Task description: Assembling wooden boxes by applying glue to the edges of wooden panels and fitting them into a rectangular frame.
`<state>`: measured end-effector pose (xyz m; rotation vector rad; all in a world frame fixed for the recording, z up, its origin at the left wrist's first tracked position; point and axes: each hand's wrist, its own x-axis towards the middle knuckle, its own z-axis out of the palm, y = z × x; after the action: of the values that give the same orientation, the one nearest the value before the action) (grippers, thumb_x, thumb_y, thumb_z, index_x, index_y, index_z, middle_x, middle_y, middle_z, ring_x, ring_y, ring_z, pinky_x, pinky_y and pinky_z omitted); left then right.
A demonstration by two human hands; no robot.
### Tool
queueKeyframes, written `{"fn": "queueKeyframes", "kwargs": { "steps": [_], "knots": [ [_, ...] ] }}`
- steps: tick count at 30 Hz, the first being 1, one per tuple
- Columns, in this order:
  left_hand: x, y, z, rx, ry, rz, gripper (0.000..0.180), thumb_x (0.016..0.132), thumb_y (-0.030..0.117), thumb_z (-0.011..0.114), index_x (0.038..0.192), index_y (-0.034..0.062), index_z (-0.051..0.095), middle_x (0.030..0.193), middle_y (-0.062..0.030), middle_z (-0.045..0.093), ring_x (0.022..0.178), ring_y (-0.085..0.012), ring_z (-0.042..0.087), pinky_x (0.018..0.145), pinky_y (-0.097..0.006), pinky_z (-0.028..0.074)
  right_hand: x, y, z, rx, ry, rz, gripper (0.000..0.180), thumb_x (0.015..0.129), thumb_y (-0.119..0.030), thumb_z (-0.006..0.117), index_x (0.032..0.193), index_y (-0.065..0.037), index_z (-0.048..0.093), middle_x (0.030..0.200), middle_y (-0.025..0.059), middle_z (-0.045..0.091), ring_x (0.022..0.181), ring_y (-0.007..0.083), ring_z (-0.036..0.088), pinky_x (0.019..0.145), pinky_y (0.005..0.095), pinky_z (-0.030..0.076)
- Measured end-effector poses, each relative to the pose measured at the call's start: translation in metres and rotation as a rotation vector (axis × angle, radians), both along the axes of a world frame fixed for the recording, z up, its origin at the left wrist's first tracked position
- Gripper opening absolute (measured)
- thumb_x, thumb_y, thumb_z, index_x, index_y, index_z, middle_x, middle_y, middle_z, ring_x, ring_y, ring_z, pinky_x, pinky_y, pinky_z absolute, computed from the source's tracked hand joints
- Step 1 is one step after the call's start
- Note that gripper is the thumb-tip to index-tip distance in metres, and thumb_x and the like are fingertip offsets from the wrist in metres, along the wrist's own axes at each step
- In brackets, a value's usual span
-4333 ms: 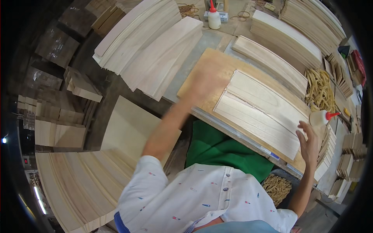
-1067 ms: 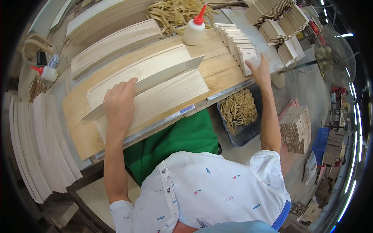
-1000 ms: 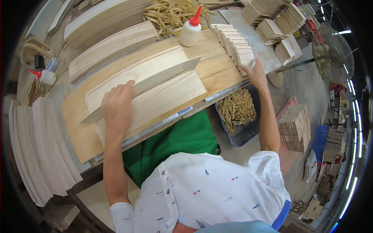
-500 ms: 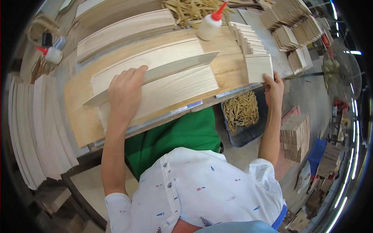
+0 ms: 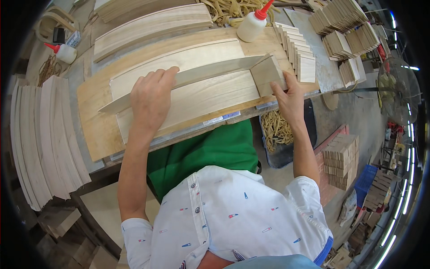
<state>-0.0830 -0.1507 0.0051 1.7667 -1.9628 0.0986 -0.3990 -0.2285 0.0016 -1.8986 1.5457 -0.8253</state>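
My left hand [image 5: 153, 96] grips a long thin wooden board [image 5: 201, 74] by its upper edge, the board standing upright on its long side. It stands across a flat pale wooden panel [image 5: 197, 101] lying on the plywood work board [image 5: 92, 139]. My right hand [image 5: 290, 97] is closed on a small square wooden panel [image 5: 267, 75], held upright at the right end of the long board. The two pieces meet, or nearly so, at a corner. A glue bottle [image 5: 251, 28] with a red nozzle stands behind them.
A row of small wooden panels [image 5: 306, 67] leans at the right. Long boards are stacked at the back [image 5: 152, 31] and left [image 5: 49, 139]. Rubber bands [image 5: 224, 11] lie behind, more in a dark bin [image 5: 277, 130] below. A fan [image 5: 398, 89] stands far right.
My right hand has carried a small panel leftward from the row to the long board's right end and turned it upright. My left hand still holds the long board.
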Motion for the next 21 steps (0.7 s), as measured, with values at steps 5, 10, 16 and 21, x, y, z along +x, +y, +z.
{"fn": "queueKeyframes", "kwargs": {
  "steps": [5, 10, 16, 21],
  "knots": [
    [-0.001, 0.000, -0.001, -0.025, -0.003, -0.011, 0.026, 0.083, 0.007, 0.064, 0.108, 0.0104, 0.065, 0.084, -0.0065, 0.064, 0.077, -0.0252, 0.060, 0.067, -0.037, 0.044, 0.008, 0.005, -0.002, -0.078, 0.083, 0.086, 0.039, 0.088, -0.015, 0.063, 0.120, 0.004, 0.055, 0.094, 0.0242, 0.064, 0.080, 0.0330, 0.064, 0.070, 0.0368, 0.050],
    [-0.005, 0.003, 0.000, -0.045, -0.011, -0.003, 0.026, 0.082, 0.007, 0.064, 0.109, 0.0106, 0.064, 0.082, -0.0059, 0.063, 0.075, -0.0249, 0.059, 0.067, -0.037, 0.044, 0.007, 0.005, -0.002, -0.109, 0.104, 0.118, 0.039, 0.089, -0.017, 0.063, 0.122, 0.003, 0.055, 0.094, 0.0236, 0.061, 0.083, 0.0343, 0.060, 0.070, 0.0398, 0.047],
    [-0.004, 0.006, 0.001, -0.029, -0.013, -0.014, 0.035, 0.082, 0.008, 0.066, 0.117, 0.0094, 0.062, 0.092, -0.0094, 0.064, 0.085, -0.0276, 0.060, 0.074, -0.039, 0.046, -0.010, -0.008, 0.014, 0.108, -0.294, 0.138, 0.045, 0.095, -0.028, 0.059, 0.128, 0.002, 0.053, 0.110, 0.0159, 0.065, 0.091, 0.0246, 0.062, 0.078, 0.0358, 0.050],
    [-0.008, 0.017, 0.026, -0.115, 0.022, -0.030, 0.047, 0.078, 0.008, 0.072, 0.123, 0.0067, 0.060, 0.112, -0.0128, 0.062, 0.105, -0.0308, 0.058, 0.089, -0.041, 0.045, -0.097, -0.080, -0.018, -0.257, 0.161, -0.328, 0.076, 0.084, -0.040, 0.070, 0.134, 0.010, 0.043, 0.124, 0.0276, 0.057, 0.115, 0.0351, 0.056, 0.097, 0.0411, 0.044]
  ]
}}
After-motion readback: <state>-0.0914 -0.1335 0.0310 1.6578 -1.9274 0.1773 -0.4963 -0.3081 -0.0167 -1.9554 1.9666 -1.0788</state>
